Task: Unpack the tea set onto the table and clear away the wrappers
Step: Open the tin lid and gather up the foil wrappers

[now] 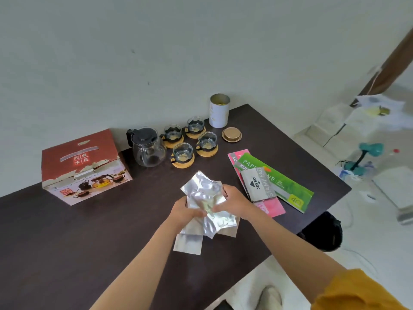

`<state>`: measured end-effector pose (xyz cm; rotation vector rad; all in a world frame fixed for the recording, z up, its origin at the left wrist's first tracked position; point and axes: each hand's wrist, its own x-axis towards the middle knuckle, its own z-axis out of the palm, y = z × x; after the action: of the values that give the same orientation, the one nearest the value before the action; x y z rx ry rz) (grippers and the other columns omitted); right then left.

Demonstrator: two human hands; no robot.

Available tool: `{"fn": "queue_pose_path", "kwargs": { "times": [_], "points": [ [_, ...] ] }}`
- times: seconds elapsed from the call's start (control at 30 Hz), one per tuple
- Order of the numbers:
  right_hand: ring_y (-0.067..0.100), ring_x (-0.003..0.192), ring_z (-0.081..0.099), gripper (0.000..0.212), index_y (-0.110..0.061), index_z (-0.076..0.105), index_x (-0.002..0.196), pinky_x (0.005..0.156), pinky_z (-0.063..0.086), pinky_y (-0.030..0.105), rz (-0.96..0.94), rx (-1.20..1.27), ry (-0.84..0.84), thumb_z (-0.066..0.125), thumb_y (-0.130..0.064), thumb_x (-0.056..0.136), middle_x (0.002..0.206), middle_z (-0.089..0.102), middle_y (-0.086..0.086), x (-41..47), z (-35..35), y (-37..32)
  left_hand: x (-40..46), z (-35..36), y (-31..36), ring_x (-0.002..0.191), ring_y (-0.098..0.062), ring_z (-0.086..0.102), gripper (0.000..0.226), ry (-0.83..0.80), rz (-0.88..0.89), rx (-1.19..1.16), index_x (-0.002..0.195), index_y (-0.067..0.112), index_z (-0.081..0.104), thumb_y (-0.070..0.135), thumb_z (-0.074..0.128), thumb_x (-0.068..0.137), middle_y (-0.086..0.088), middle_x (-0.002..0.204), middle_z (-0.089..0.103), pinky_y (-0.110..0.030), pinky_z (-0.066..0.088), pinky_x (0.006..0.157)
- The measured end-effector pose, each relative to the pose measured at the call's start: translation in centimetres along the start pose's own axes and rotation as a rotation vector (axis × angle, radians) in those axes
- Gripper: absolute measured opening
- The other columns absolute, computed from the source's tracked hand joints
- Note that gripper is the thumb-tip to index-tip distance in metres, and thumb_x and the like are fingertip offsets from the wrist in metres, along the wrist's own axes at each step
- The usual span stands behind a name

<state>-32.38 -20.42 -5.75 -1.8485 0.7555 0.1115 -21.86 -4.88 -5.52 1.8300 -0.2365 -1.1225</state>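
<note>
On the far left of the dark worktop [67,231] sits the red tea set box [85,166], its torn top edge showing white. Just right of it stands the glass teapot [148,147] with a black lid, upright. Next come four glass cups [194,139], each on a round wooden coaster, bunched together near the back edge. Behind them a white tin [219,110] stands open, and its gold lid [231,134] lies flat just beside it.

Front and centre now: a bundle of clear plastic wrappers [206,211], crinkled and shiny, sits right between both hands. The left hand [186,212] has its grip closed on the lower left side of the bundle, fingers curled into the plastic. The right hand [233,203] clamps the right side, thumb and fingers pinching the film. Part of the bundle hangs down past the left wrist and touches the worktop.

Further right, a grey stamp pad box [258,186] lies on top of green and pink paper packs [288,186]. Beyond the worktop's right corner, a black bin [324,233] stands on the pale floor.
</note>
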Motion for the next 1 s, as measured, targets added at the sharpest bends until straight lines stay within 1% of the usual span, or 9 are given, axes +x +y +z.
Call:
{"fn": "queue_pose_path", "kwargs": {
  "times": [0.07, 0.17, 0.23, 0.37, 0.43, 0.53, 0.67, 0.77, 1.0],
  "points": [
    [0.016, 0.078, 0.061, 0.041, -0.009, 0.059, 0.094, 0.07, 0.051, 0.029, 0.024, 0.058, 0.027, 0.084, -0.01, 0.062, 0.087, 0.062, 0.004, -0.4, -1.3, 1.3, 0.3, 1.3, 1.0, 0.086, -0.017, 0.066, 0.033, -0.041, -0.001, 0.02, 0.097, 0.012, 0.063, 0.002, 0.077, 0.07, -0.006, 0.096, 0.069, -0.027, 0.051, 0.065],
    [0.007, 0.069, 0.049, 0.035, -0.019, 0.051, 0.079, 0.061, 0.044, 0.02, 0.046, 0.109, 0.033, 0.082, -0.009, 0.067, 0.075, 0.049, -0.005, -1.4, -3.4, 2.5, 0.5, 3.3, 2.1, 0.085, -0.025, 0.069, 0.028, -0.094, 0.0, 0.024, 0.095, 0.005, 0.066, -0.001, 0.076, 0.069, -0.012, 0.094, 0.071, -0.035, 0.055, 0.071],
    [0.01, 0.078, 0.059, 0.036, -0.018, 0.059, 0.084, 0.072, 0.053, 0.031, 0.048, 0.122, 0.014, 0.086, -0.019, 0.06, 0.081, 0.06, -0.002, -1.5, -4.9, 3.5, 0.7, 4.5, 2.7, 0.088, -0.027, 0.07, 0.031, -0.108, -0.003, 0.019, 0.097, 0.003, 0.066, -0.002, 0.077, 0.068, -0.014, 0.096, 0.071, -0.038, 0.057, 0.075],
    [0.016, 0.091, 0.065, 0.048, -0.02, 0.063, 0.1, 0.082, 0.055, 0.033, 0.082, 0.247, -0.053, 0.089, -0.025, 0.059, 0.1, 0.068, 0.001, -2.4, -8.9, 4.4, 0.9, 7.0, 4.3, 0.089, -0.028, 0.071, 0.038, -0.157, -0.055, -0.058, 0.105, 0.004, 0.065, -0.003, 0.074, 0.069, -0.013, 0.099, 0.072, -0.041, 0.058, 0.077],
    [0.016, 0.085, 0.064, 0.052, -0.014, 0.056, 0.114, 0.072, 0.054, 0.025, 0.135, 0.443, -0.061, 0.084, -0.017, 0.07, 0.111, 0.064, 0.006, -3.7, -11.4, 4.7, 1.2, 8.6, 5.6, 0.089, -0.03, 0.071, 0.038, -0.182, -0.07, -0.091, 0.105, 0.004, 0.064, -0.006, 0.071, 0.07, -0.014, 0.099, 0.072, -0.043, 0.058, 0.077],
    [0.016, 0.078, 0.069, 0.042, -0.005, 0.059, 0.121, 0.061, 0.055, 0.021, 0.149, 0.692, -0.047, 0.07, 0.0, 0.081, 0.103, 0.069, 0.008, -5.2, -14.9, 6.8, 1.7, 12.1, 8.1, 0.086, -0.033, 0.071, 0.035, -0.246, -0.049, -0.119, 0.103, 0.004, 0.065, -0.01, 0.069, 0.071, -0.016, 0.097, 0.073, -0.04, 0.058, 0.069],
    [0.033, 0.094, 0.07, 0.036, -0.003, 0.065, 0.112, 0.077, 0.057, 0.04, 0.145, 0.758, 0.107, 0.074, 0.0, 0.077, 0.107, 0.071, 0.016, -6.9, -19.6, 10.8, 2.9, 19.7, 10.7, 0.087, -0.033, 0.071, 0.038, -0.302, -0.027, -0.098, 0.106, 0.003, 0.065, -0.013, 0.067, 0.071, -0.017, 0.098, 0.072, -0.039, 0.057, 0.069],
    [0.03, 0.084, 0.071, 0.033, 0.0, 0.066, 0.105, 0.07, 0.057, 0.036, 0.159, 0.777, 0.251, 0.075, 0.002, 0.074, 0.099, 0.072, 0.016, -8.0, -24.4, 14.4, 4.2, 26.7, 12.2, 0.089, -0.037, 0.07, 0.041, -0.299, -0.015, -0.08, 0.108, -0.006, 0.063, -0.015, 0.068, 0.068, -0.023, 0.099, 0.071, -0.046, 0.058, 0.078],
    [0.031, 0.077, 0.07, 0.038, 0.009, 0.062, 0.109, 0.062, 0.056, 0.032, 0.213, 0.917, 0.437, 0.073, 0.009, 0.073, 0.096, 0.069, 0.023, -11.6, -35.9, 23.8, 7.2, 43.1, 15.2, 0.083, -0.035, 0.07, 0.032, -0.397, -0.024, -0.015, 0.1, -0.009, 0.066, -0.015, 0.069, 0.069, -0.025, 0.099, 0.07, -0.039, 0.059, 0.068]
  ]
}}
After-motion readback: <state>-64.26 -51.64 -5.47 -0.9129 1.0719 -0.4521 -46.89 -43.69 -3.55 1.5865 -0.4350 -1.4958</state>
